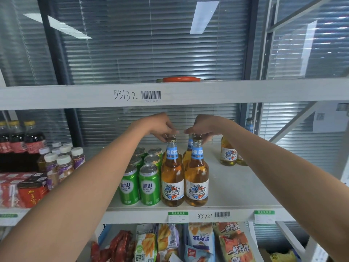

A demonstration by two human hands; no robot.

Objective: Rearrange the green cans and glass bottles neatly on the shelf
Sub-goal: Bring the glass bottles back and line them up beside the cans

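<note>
Left hand (160,127) pinches bottle cap (171,139), right hand (203,127) grips rear bottle (189,148); white shelf (236,186), blinds (151,53) behind.

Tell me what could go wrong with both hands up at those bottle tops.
1. The left hand and right hand pinch only the caps; a bottle could tip or slip.
2. The bottles stand near the shelf edge; one nudged forward might fall.
3. The cans stand tight beside them, so a sideways knock could spread.

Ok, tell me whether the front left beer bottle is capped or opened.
Capped. The front left bottle shows a gold cap on its neck and is nearly full, and the left hand pinches its top.
</note>
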